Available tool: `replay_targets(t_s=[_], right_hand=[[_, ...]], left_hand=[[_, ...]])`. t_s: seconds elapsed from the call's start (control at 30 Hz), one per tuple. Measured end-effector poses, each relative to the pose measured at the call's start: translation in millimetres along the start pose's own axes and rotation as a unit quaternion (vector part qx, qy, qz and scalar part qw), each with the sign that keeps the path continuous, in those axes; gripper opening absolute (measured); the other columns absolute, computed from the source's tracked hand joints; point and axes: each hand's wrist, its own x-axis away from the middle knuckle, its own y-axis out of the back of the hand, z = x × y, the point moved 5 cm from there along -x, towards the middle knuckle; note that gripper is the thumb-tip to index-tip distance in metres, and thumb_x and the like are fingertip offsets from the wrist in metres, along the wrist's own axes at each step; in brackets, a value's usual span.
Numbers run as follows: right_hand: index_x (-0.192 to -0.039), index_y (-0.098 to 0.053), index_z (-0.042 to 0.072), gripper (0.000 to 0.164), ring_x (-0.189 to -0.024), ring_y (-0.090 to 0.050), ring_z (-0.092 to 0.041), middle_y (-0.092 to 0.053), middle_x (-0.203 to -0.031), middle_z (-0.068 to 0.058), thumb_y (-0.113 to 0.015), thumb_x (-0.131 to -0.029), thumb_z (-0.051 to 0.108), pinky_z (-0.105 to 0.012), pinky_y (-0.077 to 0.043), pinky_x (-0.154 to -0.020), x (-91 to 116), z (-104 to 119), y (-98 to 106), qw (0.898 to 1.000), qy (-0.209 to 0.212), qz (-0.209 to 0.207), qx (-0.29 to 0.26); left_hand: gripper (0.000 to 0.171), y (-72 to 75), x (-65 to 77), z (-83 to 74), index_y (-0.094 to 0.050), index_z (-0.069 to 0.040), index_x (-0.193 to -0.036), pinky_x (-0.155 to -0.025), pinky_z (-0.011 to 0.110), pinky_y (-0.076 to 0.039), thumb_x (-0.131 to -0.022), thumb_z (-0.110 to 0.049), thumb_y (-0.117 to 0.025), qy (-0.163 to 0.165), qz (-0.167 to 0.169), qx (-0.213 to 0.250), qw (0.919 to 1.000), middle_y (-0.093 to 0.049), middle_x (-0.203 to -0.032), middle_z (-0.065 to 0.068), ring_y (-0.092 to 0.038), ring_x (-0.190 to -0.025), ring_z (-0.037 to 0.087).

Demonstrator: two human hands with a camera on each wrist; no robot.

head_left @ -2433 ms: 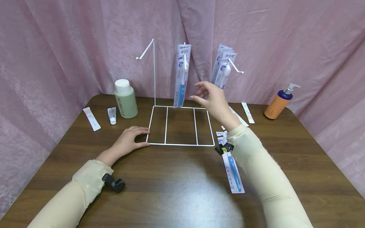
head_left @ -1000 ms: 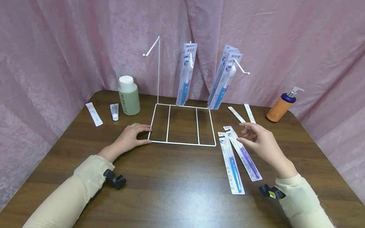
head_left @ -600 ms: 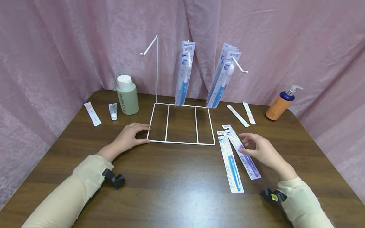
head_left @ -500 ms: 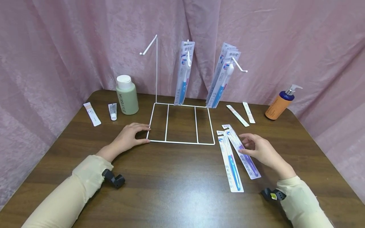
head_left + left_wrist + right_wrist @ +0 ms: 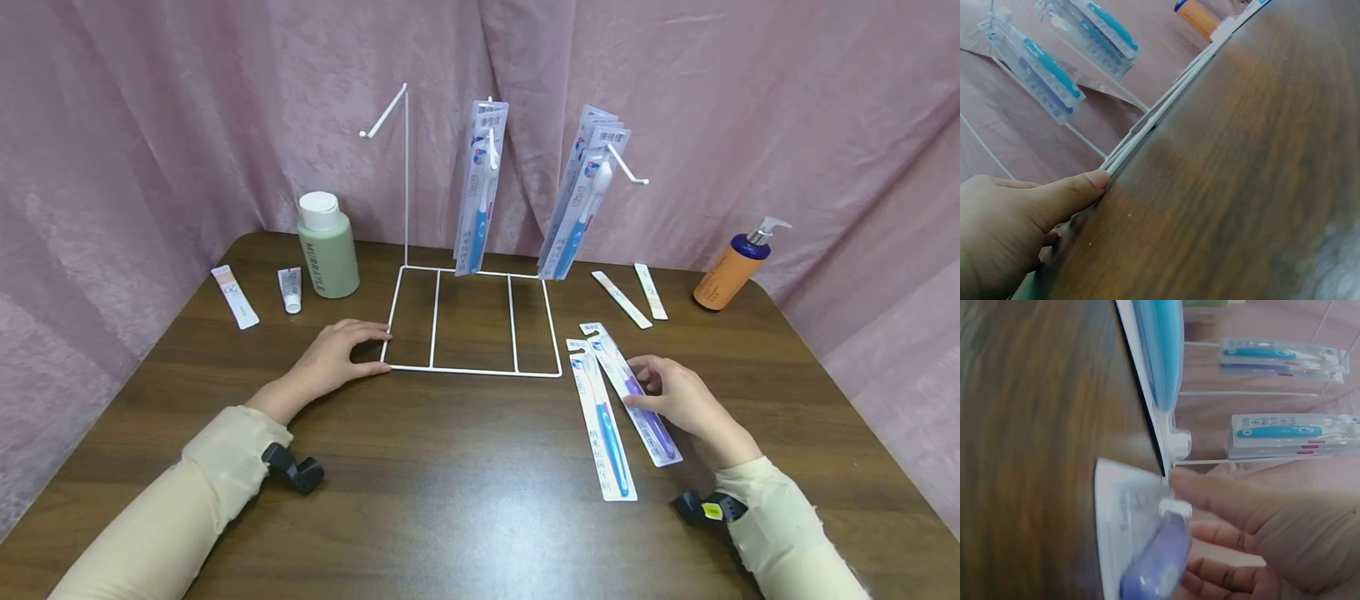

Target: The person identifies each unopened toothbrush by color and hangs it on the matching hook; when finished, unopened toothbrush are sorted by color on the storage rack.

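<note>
My left hand [image 5: 333,360] rests at the left front corner of a white wire rack [image 5: 472,372], its thumb and fingertips touching the wires. In the left wrist view the thumb lies straight along the corner wire. On the right, my right hand [image 5: 678,400] straddles a packaged purple toothbrush [image 5: 654,435] lying on the table, thumb at one edge and fingers at the other. In the right wrist view the purple handle [image 5: 1160,565] shows beside the curled fingers. A packaged blue toothbrush [image 5: 606,442] lies just to the left, its top close to the purple one's.
Packaged toothbrushes hang on the rack's middle hook [image 5: 492,150] and right hook [image 5: 628,165]; the left hook [image 5: 384,112] is bare. A green bottle [image 5: 330,254], small tube [image 5: 290,290] and sachet [image 5: 236,297] stand or lie left. Two sachets [image 5: 622,300] and an orange pump bottle [image 5: 726,275] are right.
My right hand has come back from the hanging toothbrushes and down onto the packaged purple toothbrush. My left hand has stayed at the rack's corner. The head view has shifted slightly.
</note>
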Motion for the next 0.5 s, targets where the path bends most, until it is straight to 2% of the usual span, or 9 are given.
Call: replay_targets(t_s=[0.23,0.5], right_hand=[[-0.123,-0.057,-0.003,0.054,-0.084,-0.056,-0.024,-0.063,-0.098,-0.016,-0.078,-0.079,0.019,-0.028,-0.04,-0.068,-1.6,-2.0,-5.8,1.0,-0.027,-0.009,-0.005],[-0.129,-0.052,-0.006,0.06,-0.082,-0.06,-0.023,-0.066,-0.102,-0.021,-0.077,-0.079,0.017,-0.027,-0.042,-0.065,-2.5,-3.9,-10.7,0.998,-0.063,-0.004,-0.03]], left_hand=[[0.05,2.1,-0.6,-1.0,-0.066,-0.008,-0.12,-0.106,0.058,-0.033,-0.078,-0.031,-0.079,-0.001,0.0,0.002,1.0,-0.061,-0.133,0.012,-0.05,-0.126,0.034],[0.05,1.6,-0.1,-2.9,-0.066,-0.007,-0.12,-0.106,0.059,-0.032,-0.078,-0.031,-0.079,0.001,0.003,0.003,1.0,-0.061,-0.133,0.013,-0.05,-0.126,0.035]])
